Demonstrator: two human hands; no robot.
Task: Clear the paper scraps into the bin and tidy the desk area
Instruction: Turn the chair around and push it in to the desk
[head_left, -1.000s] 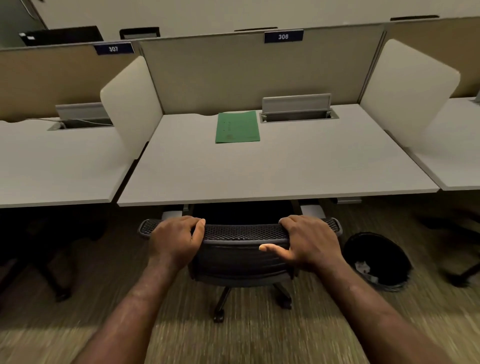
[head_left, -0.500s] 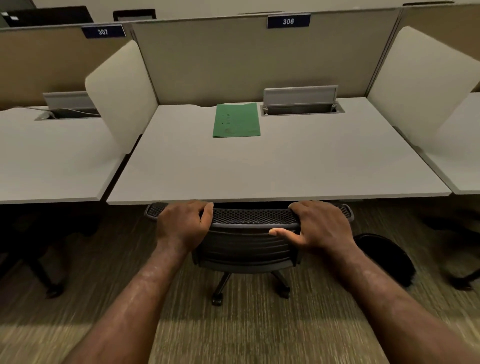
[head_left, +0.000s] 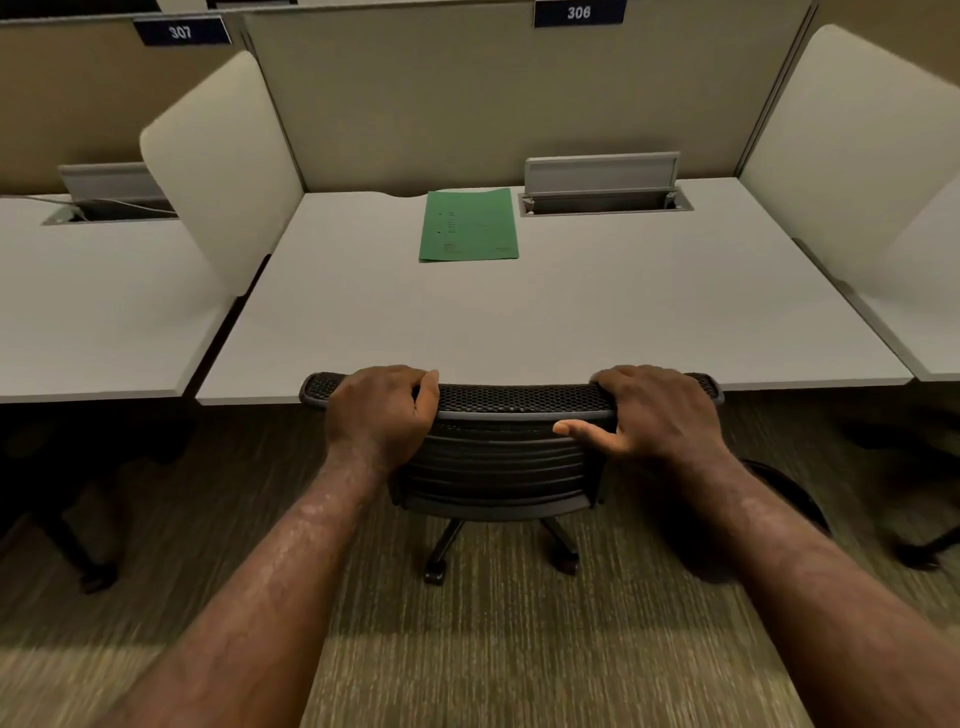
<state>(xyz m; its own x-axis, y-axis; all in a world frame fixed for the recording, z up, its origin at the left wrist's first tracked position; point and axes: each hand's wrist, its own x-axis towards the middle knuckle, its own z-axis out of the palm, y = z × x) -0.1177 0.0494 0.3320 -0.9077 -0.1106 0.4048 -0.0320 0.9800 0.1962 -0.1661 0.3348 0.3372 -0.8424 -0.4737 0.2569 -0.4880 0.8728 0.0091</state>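
Left hand (head_left: 382, 410) fingers curled over chair (head_left: 511, 447) back top, gripping. Right hand (head_left: 657, 415) grips same rim, thumb straight along back. Bin (head_left: 795, 499), lower right, mostly hidden behind forearm. Green paper (head_left: 469, 226) flat at table (head_left: 571, 312) rear.

The chair (head_left: 511, 452) back stands against the worktop (head_left: 545, 322) front edge, blocking the near approach. White side screens (head_left: 223, 171) wall both flanks. Beyond, the surface lies open up to a green folder (head_left: 469, 226) and the raised cable flap (head_left: 601, 174).
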